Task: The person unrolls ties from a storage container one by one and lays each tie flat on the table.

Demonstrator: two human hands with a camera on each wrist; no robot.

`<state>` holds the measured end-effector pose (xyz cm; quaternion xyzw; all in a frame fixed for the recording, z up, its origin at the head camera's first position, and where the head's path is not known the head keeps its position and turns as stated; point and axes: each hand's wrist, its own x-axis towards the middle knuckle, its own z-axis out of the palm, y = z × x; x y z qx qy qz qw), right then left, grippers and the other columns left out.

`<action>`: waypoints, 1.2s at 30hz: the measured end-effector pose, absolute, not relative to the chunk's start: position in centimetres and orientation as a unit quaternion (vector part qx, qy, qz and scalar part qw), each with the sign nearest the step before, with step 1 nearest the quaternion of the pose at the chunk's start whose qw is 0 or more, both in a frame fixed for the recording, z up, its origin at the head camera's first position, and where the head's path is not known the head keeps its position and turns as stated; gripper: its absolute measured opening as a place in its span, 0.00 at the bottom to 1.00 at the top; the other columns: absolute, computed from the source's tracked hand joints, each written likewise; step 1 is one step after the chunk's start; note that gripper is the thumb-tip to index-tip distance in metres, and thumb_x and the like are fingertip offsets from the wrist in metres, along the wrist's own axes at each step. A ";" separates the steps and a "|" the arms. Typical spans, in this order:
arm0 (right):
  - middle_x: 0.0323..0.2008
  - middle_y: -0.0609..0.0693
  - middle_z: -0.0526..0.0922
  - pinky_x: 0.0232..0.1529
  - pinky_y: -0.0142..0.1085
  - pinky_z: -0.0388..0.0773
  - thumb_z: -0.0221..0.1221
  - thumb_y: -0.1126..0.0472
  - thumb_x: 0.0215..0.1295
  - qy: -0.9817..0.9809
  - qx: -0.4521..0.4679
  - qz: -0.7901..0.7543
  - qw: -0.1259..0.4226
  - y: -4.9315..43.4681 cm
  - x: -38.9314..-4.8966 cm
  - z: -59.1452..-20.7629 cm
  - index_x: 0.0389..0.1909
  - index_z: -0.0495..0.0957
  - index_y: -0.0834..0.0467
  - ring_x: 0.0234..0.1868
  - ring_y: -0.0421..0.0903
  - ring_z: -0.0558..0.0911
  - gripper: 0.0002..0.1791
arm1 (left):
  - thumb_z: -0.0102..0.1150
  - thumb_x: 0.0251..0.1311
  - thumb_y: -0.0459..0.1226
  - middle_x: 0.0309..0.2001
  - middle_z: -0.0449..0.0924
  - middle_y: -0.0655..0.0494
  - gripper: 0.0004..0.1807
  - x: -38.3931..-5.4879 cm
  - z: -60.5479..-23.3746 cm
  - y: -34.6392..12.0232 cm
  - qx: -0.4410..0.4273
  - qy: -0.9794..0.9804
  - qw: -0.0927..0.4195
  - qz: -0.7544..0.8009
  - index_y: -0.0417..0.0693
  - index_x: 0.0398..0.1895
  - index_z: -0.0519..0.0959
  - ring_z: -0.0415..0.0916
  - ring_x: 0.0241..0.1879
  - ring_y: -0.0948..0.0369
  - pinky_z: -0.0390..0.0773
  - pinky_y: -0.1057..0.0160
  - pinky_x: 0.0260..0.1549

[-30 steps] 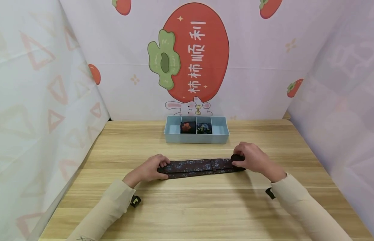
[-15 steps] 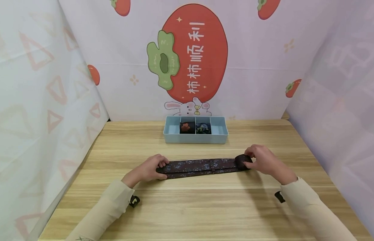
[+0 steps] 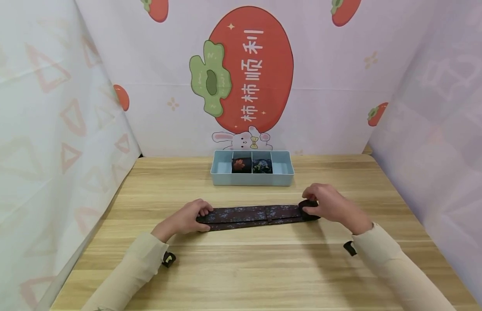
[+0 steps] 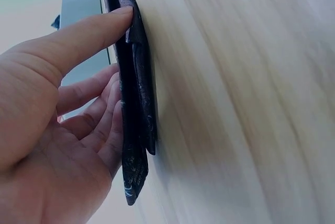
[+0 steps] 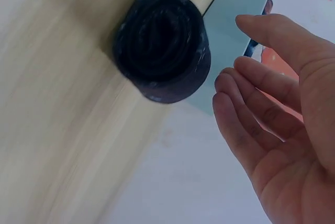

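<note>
A dark necktie (image 3: 245, 215) with small blue flowers lies lengthwise across the table, its right end wound into a roll (image 3: 310, 210). My left hand (image 3: 185, 217) holds the flat left end, thumb on the near edge and fingers on the far edge. The left wrist view shows the thumb pressing the folded necktie (image 4: 137, 98) against the fingers. My right hand (image 3: 330, 206) is at the roll's right side. In the right wrist view, its loosely bent fingers (image 5: 256, 90) stand a little apart from the coiled roll (image 5: 162, 46).
Behind the necktie stands a light blue divided box (image 3: 252, 179). Its two middle compartments hold a rolled dark tie with a red flower (image 3: 239, 165) and another with a blue-green pattern (image 3: 262, 166). Printed cloth (image 3: 167, 60) encloses the wooden table (image 3: 241, 268).
The right hand moved right with the roll, then came back left and loosened from it. The left hand has shifted slightly left, drawing the necktie's flat end along.
</note>
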<state>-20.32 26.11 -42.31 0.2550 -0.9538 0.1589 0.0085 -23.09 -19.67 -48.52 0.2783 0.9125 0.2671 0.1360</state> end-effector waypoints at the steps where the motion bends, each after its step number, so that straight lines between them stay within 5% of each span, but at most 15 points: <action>1: 0.38 0.54 0.87 0.41 0.44 0.87 0.75 0.64 0.60 -0.952 0.259 0.162 0.003 25.7 -20.4 -42.4 0.45 0.87 0.65 0.38 0.48 0.86 0.14 | 0.79 0.58 0.39 0.47 0.79 0.53 0.28 -23.1 -48.5 -19.8 0.278 0.913 0.136 0.266 0.38 0.59 0.80 0.75 0.47 0.60 0.80 0.55 0.52; 14: 0.37 0.55 0.88 0.40 0.39 0.85 0.75 0.66 0.60 -0.935 0.305 0.179 -0.023 22.8 -21.7 -43.7 0.42 0.87 0.65 0.37 0.46 0.84 0.11 | 0.79 0.59 0.39 0.48 0.79 0.53 0.28 -23.0 -48.4 -22.0 0.267 0.918 0.140 0.257 0.39 0.60 0.80 0.75 0.47 0.60 0.80 0.54 0.52; 36: 0.35 0.51 0.87 0.37 0.41 0.84 0.77 0.63 0.59 -0.956 0.248 0.155 0.010 27.2 -20.6 -42.8 0.38 0.87 0.60 0.36 0.45 0.84 0.10 | 0.79 0.57 0.37 0.46 0.79 0.52 0.28 -22.9 -47.8 -22.3 0.265 0.916 0.143 0.265 0.37 0.58 0.80 0.75 0.46 0.59 0.79 0.54 0.51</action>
